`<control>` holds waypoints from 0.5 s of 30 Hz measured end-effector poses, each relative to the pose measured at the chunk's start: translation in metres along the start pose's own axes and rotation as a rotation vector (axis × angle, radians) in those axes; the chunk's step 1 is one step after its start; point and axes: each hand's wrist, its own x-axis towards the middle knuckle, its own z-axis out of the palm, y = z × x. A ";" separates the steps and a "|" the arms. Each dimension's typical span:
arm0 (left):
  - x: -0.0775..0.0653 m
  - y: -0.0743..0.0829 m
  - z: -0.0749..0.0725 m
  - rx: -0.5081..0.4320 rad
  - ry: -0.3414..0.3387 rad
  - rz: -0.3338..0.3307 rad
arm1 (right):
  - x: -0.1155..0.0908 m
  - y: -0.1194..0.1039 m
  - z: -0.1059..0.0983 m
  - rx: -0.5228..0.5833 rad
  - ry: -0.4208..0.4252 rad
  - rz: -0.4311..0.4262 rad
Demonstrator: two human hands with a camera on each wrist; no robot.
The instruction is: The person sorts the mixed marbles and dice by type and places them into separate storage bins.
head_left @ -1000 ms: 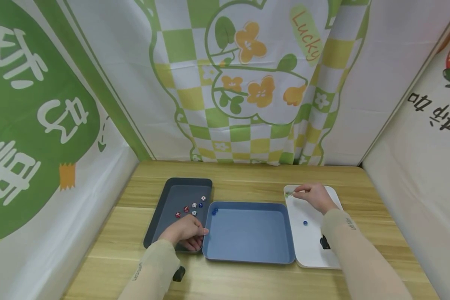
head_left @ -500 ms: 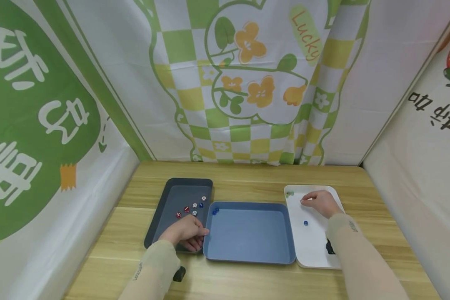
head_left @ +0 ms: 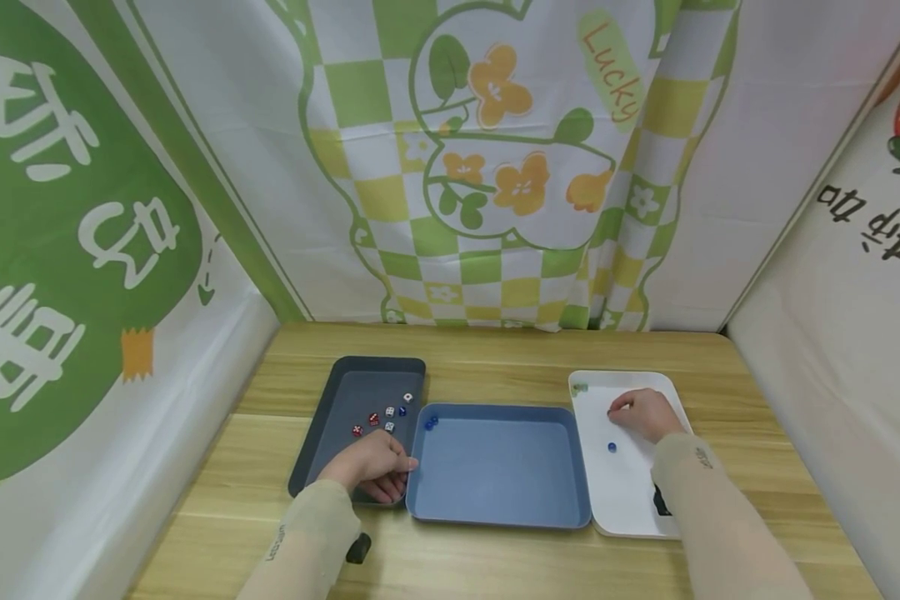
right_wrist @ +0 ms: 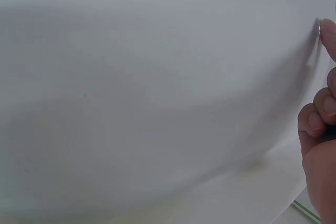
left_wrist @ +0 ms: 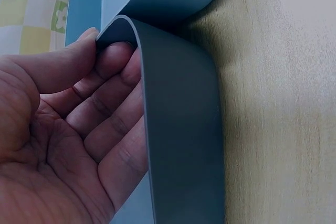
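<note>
My left hand (head_left: 371, 462) grips the near right corner of a dark grey tray (left_wrist: 181, 119), fingers curled inside its wall and thumb over the rim, where the blue tray (head_left: 506, 527) adjoins it. Over the white tray (head_left: 622, 508), my right hand (head_left: 645, 414) has thumb and forefinger drawn together low over the surface. In the right wrist view a thin glassy edge (right_wrist: 319, 29) shows at the thumb tip; most of that piece is hidden. Just nearer to me lies a blue glass bead (head_left: 612, 447). Greenish beads (head_left: 579, 388) sit in the white tray's far left corner.
Red, white and blue dice (head_left: 389, 412) are scattered in the dark tray. A few blue beads (head_left: 431, 423) lie at the blue tray's far left corner. All three trays stand side by side on a wooden table (head_left: 495, 350), with a patterned curtain (head_left: 487, 167) behind.
My right hand has moved away from the greenish beads, to the right and toward me, near the blue bead. The left hand has stayed on the tray corner.
</note>
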 end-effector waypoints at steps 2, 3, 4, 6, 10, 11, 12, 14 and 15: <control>0.000 0.000 0.000 0.000 0.000 0.001 | 0.000 0.001 0.000 -0.005 0.006 -0.013; 0.000 0.000 0.000 0.000 0.000 0.002 | 0.000 0.001 0.000 -0.004 0.006 -0.017; -0.001 0.000 0.000 0.000 0.003 0.002 | -0.001 0.000 0.000 -0.003 0.005 -0.017; -0.001 0.001 0.000 0.001 0.004 0.003 | -0.001 0.000 0.000 0.004 -0.001 -0.009; -0.001 0.001 0.001 0.005 0.006 0.004 | -0.002 -0.001 -0.002 0.016 -0.011 0.024; -0.001 0.001 0.000 0.005 0.005 0.004 | -0.003 -0.001 -0.002 0.015 -0.009 0.028; -0.001 0.001 0.000 0.006 0.006 0.003 | -0.003 -0.001 -0.003 0.009 -0.004 0.030; -0.001 0.001 0.001 0.009 0.008 0.002 | -0.004 0.000 -0.004 -0.006 0.007 0.027; -0.001 0.001 0.001 0.011 0.009 0.002 | -0.005 0.001 -0.005 -0.019 0.016 0.021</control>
